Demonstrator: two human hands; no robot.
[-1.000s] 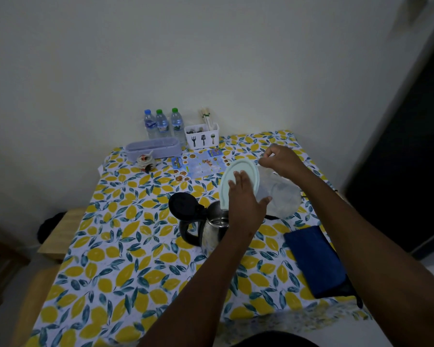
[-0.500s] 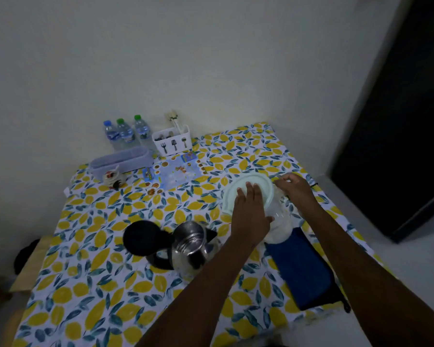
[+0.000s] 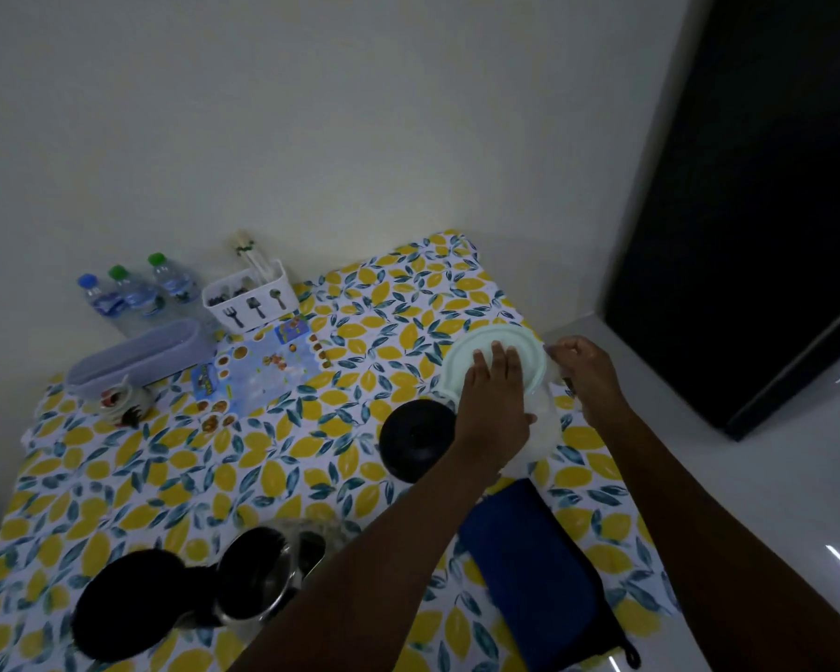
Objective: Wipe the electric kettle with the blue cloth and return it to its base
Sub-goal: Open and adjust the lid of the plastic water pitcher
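Since half a second ago the view has swung, so the electric kettle (image 3: 258, 579) now sits at the lower left of the frame with its lid open, and its round black base (image 3: 415, 441) shows bare at centre. Largest is the lemon-print surface (image 3: 166, 477), filling the lower half. On it at lower right lies the blue cloth (image 3: 529, 569), folded, just below both hands. Right of centre, the left hand (image 3: 498, 409) lies flat, fingers spread, on a pale green lid (image 3: 461, 356) over a clear container (image 3: 546, 424); its grip is unclosed. The right hand (image 3: 588, 371) pinches at the lid's edge, what it holds unclear. Three water bottles (image 3: 137, 295) and a cutlery caddy (image 3: 251, 298) stand at upper left.
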